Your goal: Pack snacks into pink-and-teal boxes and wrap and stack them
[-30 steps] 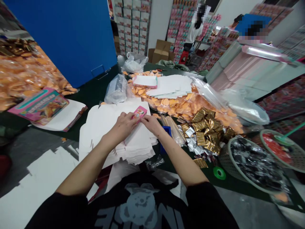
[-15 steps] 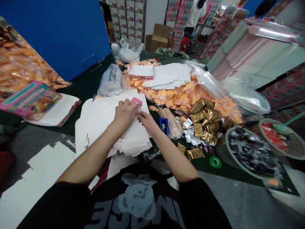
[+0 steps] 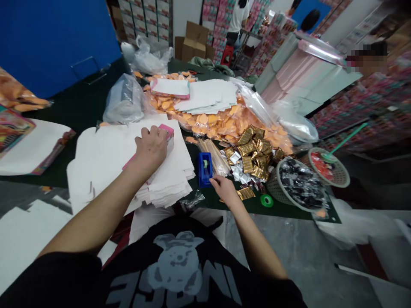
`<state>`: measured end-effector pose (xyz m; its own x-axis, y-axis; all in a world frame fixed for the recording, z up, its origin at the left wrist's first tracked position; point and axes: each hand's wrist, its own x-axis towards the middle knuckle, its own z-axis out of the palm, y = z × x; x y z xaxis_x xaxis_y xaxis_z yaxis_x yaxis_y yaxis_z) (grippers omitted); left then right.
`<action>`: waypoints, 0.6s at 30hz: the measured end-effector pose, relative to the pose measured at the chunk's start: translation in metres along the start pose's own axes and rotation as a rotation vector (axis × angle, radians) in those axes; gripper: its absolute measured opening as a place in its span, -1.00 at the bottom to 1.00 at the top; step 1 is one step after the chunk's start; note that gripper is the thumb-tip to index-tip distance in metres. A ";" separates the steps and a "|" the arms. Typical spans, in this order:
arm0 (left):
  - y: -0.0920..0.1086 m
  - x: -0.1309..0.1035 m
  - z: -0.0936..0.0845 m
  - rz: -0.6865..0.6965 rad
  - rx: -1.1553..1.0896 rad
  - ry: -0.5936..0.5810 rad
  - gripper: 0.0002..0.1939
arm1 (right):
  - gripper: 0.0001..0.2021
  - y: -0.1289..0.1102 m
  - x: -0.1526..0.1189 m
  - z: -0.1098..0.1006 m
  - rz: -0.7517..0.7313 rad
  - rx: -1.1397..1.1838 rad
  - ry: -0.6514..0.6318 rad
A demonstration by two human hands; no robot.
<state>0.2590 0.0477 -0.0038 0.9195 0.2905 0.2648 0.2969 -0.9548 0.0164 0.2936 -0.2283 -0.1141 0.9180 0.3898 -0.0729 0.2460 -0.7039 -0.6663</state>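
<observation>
My left hand (image 3: 151,149) lies over a small pink carton (image 3: 167,130), its fingers curled round the top and side. Much of the carton is covered by the hand and forearm. Beneath it is a thick stack of white flat cardboard sheets (image 3: 105,149). To the right stands a blue tape dispenser (image 3: 204,170) with a roll in it. At its near right corner is my right hand (image 3: 224,189), thumb and forefinger drawn together. What these fingertips hold, if anything, is too small to make out.
Wooden sticks (image 3: 215,158), gold sachets (image 3: 252,156) and a green tape roll (image 3: 266,200) lie right of the dispenser. Orange packets (image 3: 205,122) spread behind. Baskets with black packets (image 3: 300,182) and red packets (image 3: 323,166) stand at the right. Another person (image 3: 237,21) is in the background.
My right hand has left the carton and moved right and nearer to me, to the tape dispenser. My left hand stays on the carton. The view has turned right.
</observation>
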 end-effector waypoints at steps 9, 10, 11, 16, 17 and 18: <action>0.000 -0.002 -0.003 0.012 0.034 -0.018 -0.64 | -0.70 -0.004 -0.004 0.040 0.214 0.687 0.215; 0.000 -0.002 -0.003 0.011 0.030 -0.009 -0.64 | -0.68 -0.004 -0.008 0.042 0.244 0.815 0.220; -0.001 -0.002 -0.002 0.007 0.025 -0.002 -0.64 | -0.67 -0.003 -0.013 0.045 0.256 0.924 0.208; -0.003 0.000 0.001 -0.008 -0.007 0.011 -0.65 | -0.62 0.004 -0.037 0.062 0.205 1.153 0.175; -0.002 0.001 0.002 -0.008 -0.014 0.015 -0.65 | -0.61 0.006 -0.038 0.067 0.219 1.149 0.183; -0.002 0.001 0.002 -0.008 -0.021 0.017 -0.65 | -0.61 0.009 -0.038 0.073 0.239 1.126 0.191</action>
<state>0.2603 0.0503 -0.0058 0.9124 0.2976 0.2810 0.2990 -0.9535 0.0387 0.2385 -0.2056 -0.1718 0.9591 0.1559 -0.2363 -0.2665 0.2147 -0.9396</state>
